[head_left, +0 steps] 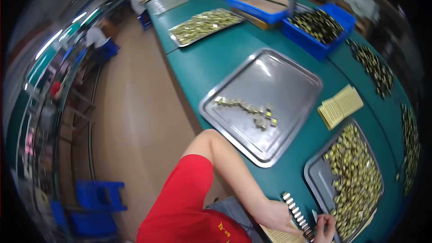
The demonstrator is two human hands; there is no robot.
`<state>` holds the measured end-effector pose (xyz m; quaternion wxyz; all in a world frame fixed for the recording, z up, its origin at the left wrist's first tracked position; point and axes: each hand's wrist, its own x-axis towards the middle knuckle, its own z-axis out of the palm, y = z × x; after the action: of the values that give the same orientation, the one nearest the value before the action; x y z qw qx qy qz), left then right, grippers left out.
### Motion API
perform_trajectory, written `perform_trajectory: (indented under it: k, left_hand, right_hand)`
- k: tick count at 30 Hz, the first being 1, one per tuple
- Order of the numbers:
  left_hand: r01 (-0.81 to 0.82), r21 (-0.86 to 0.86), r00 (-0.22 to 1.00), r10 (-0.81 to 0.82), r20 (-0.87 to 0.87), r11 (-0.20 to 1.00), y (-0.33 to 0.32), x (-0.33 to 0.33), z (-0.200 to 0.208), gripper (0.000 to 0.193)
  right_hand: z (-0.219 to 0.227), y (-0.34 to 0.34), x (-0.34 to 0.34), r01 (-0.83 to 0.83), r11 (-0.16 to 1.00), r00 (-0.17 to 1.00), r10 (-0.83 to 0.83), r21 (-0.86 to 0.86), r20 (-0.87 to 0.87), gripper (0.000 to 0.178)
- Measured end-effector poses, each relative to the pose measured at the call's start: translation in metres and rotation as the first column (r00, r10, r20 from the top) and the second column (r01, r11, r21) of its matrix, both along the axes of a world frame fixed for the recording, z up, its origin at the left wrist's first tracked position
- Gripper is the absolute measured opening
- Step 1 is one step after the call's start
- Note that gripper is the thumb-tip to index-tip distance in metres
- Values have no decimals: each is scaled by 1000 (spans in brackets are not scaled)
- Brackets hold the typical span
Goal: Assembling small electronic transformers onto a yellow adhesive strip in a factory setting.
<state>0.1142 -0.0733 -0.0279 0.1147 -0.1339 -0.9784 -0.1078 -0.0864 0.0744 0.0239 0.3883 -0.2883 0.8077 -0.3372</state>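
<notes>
My left hand (275,216) lies over a yellow printed sheet (281,236) at the bottom, one finger stretched along it and the others mostly hidden. Beside that finger runs a row of small silvery metal pieces (294,210), spaced evenly in a slanting line. Just right of the row, my right hand (326,229) is closed in a pinch; a thin pale piece (315,215) juts up at its fingertips. Close to the right hand stands a metal tray (318,177) heaped with small yellow-and-silver parts (355,182).
A larger metal tray (288,69) with a few scattered parts lies ahead on the green table (193,67). Farther are a filled tray (204,26), blue bins (317,51), a yellow paper stack (341,106) and loose piles at right. Blue stools (96,195) stand left.
</notes>
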Motion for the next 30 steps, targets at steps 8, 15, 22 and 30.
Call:
perform_trajectory:
  k: [8,15,22,30]
  left_hand:
    - [46,-98,932,-78,-354,994,-4,-15,-34,40]
    - [171,463,978,-93,-186,870,23,-46,-101,37]
    - [359,-121,933,-356,50,925,49,-45,-35,43]
    - [1,-157,986,25,162,988,56,12,31,35]
  right_hand:
    - [-2,8,-40,-218,975,956,205,-41,-210,27]
    - [37,32,-5,-340,938,812,262,-59,-522,22]
    - [-1,78,56,153,924,958,-225,-351,-176,23]
    - [-26,89,88,182,911,846,-337,-369,-414,8]
